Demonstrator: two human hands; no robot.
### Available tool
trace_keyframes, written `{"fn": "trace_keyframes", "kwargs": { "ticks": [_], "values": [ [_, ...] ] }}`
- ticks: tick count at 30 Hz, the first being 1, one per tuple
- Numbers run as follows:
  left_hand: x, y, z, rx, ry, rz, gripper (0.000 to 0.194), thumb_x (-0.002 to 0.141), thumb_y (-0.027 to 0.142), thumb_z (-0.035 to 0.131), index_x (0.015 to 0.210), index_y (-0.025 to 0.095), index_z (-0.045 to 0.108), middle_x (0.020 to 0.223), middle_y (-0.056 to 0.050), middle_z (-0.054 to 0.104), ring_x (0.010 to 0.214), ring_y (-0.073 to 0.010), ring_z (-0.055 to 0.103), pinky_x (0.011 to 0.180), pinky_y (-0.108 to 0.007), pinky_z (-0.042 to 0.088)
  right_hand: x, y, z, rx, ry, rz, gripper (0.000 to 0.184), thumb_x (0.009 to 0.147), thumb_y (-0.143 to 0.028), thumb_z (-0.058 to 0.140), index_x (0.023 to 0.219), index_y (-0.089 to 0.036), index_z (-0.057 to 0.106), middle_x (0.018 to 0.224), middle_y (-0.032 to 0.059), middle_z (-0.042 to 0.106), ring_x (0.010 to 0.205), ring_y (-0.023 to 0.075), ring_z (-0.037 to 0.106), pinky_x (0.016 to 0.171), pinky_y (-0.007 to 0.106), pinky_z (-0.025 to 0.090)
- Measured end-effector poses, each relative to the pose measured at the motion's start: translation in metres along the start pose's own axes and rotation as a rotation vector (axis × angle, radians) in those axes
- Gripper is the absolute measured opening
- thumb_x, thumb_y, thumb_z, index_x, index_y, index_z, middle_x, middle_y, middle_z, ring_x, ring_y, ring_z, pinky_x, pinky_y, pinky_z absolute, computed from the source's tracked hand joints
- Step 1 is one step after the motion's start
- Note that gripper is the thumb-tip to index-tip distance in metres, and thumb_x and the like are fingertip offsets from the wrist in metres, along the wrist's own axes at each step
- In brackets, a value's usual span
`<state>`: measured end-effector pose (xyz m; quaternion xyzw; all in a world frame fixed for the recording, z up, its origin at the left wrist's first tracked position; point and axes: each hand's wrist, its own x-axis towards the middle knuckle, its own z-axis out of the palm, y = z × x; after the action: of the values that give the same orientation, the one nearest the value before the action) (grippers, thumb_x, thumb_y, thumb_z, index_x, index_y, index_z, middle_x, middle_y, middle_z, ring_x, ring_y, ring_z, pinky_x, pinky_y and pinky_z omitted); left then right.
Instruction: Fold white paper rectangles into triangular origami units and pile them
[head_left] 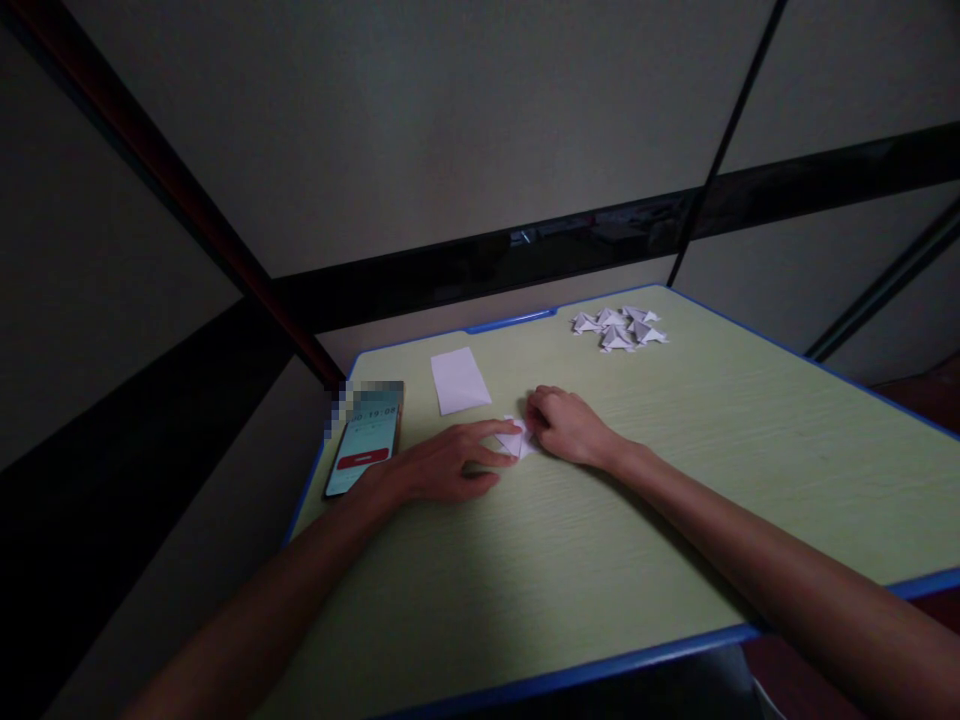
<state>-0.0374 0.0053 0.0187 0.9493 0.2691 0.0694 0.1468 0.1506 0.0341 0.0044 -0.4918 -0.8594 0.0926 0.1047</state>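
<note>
One phone (365, 440), screen lit with a timer and a red button, lies at the left edge of the table (697, 450), partly overlapped by the left forearm. Table top pale green, rim blue. Right of the phone and farther back: one flat sheet of white paper (460, 380), nothing on it. Left hand (457, 462): palm down, fingers spread moderately wide, fingertips touching the near-left part of the folded paper (514, 438). Folded paper: small, white, flat on the table between the two hands, nearer than the sheet. Right hand (562, 425): fingers curled narrow, at the right side of the folded paper; whether they pinch its edge, cannot tell, the contact being hidden. Farther back and to the right: five folded paper figures (618, 328), white with shaded faces, in a close cluster near the table's far edge. Behind the table: grey panels (465, 130) crossed by a glossy black band (487, 262).
</note>
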Motion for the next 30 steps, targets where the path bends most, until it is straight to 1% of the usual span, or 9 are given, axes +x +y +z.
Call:
{"fn": "trace_keyframes", "kwargs": {
  "ticks": [6, 11, 15, 18, 22, 26, 28, 30],
  "values": [
    [-0.0012, -0.0007, -0.0006, -0.022, 0.002, 0.009, 0.031, 0.071, 0.016, 0.048, 0.101, 0.016, 0.057, 0.129, -0.011, 0.034, 0.114, -0.019, 0.038, 0.094, -0.033, 0.032, -0.0011, -0.0012, -0.0016, 0.017, -0.007, 0.018, 0.014, 0.066, -0.012, 0.043, 0.072, -0.014, 0.056, 0.082, 0.0086, 0.057, 0.073, 0.0182, 0.052, 0.059, 0.025, 0.032],
    [-0.001, 0.0007, -0.0014, -0.025, 0.004, 0.0, 0.031, 0.072, 0.016, 0.047, 0.101, 0.019, 0.057, 0.132, -0.009, 0.032, 0.115, -0.0185, 0.037, 0.093, -0.033, 0.033, -0.0013, -0.0013, -0.0013, 0.056, 0.004, 0.047, 0.015, 0.068, -0.014, 0.042, 0.073, -0.015, 0.056, 0.083, 0.008, 0.055, 0.067, 0.0167, 0.052, 0.059, 0.025, 0.031],
    [0.0001, 0.0, 0.0001, -0.035, 0.001, 0.005, 0.03, 0.072, 0.016, 0.048, 0.1, 0.016, 0.057, 0.13, -0.011, 0.034, 0.116, -0.0187, 0.036, 0.094, -0.033, 0.032, -0.0002, -0.0005, 0.0, 0.086, 0.015, 0.064, 0.015, 0.067, -0.014, 0.042, 0.07, -0.015, 0.056, 0.08, 0.0072, 0.054, 0.067, 0.0159, 0.052, 0.059, 0.024, 0.031],
    [0.0005, -0.0018, 0.003, -0.045, 0.023, 0.01, 0.029, 0.073, 0.019, 0.048, 0.1, 0.015, 0.057, 0.129, -0.012, 0.035, 0.117, -0.0186, 0.034, 0.095, -0.034, 0.031, 0.0011, 0.0004, 0.0004, 0.096, 0.009, 0.074, 0.014, 0.066, -0.013, 0.042, 0.069, -0.015, 0.056, 0.079, 0.0072, 0.055, 0.069, 0.0158, 0.051, 0.059, 0.024, 0.031],
    [0.0, -0.0037, 0.007, -0.067, 0.044, 0.017, 0.036, 0.075, 0.026, 0.048, 0.108, 0.013, 0.051, 0.128, -0.012, 0.037, 0.119, -0.0182, 0.032, 0.097, -0.036, 0.029, 0.0026, 0.0013, 0.0004, 0.114, 0.004, 0.075, 0.014, 0.065, -0.012, 0.043, 0.069, -0.014, 0.057, 0.078, 0.0072, 0.056, 0.069, 0.0151, 0.05, 0.06, 0.022, 0.032],
    [-0.0008, -0.0017, 0.0079, -0.071, 0.068, -0.036, 0.045, 0.076, 0.034, 0.045, 0.116, 0.014, 0.042, 0.127, -0.011, 0.039, 0.117, -0.0194, 0.035, 0.096, -0.037, 0.03, 0.0032, 0.0022, 0.0011, 0.118, 0.006, 0.072, 0.015, 0.064, -0.012, 0.043, 0.069, -0.014, 0.057, 0.078, 0.007, 0.057, 0.068, 0.0146, 0.05, 0.059, 0.022, 0.032],
    [-0.0009, 0.0002, 0.0072, -0.055, 0.055, -0.069, 0.05, 0.077, 0.036, 0.044, 0.12, 0.012, 0.038, 0.127, -0.012, 0.038, 0.116, -0.0206, 0.035, 0.096, -0.037, 0.03, 0.0034, 0.0028, 0.0018, 0.126, 0.01, 0.068, 0.015, 0.064, -0.012, 0.043, 0.069, -0.015, 0.057, 0.077, 0.0067, 0.057, 0.067, 0.0143, 0.05, 0.058, 0.021, 0.032],
    [-0.0006, 0.0019, 0.0061, -0.044, 0.035, -0.08, 0.051, 0.077, 0.037, 0.043, 0.121, 0.011, 0.036, 0.127, -0.013, 0.038, 0.117, -0.021, 0.034, 0.096, -0.036, 0.029, 0.0037, 0.0033, 0.0025, 0.139, 0.022, 0.061, 0.015, 0.064, -0.012, 0.043, 0.069, -0.015, 0.057, 0.076, 0.0062, 0.057, 0.065, 0.0141, 0.05, 0.057, 0.021, 0.032]
  ]
}}
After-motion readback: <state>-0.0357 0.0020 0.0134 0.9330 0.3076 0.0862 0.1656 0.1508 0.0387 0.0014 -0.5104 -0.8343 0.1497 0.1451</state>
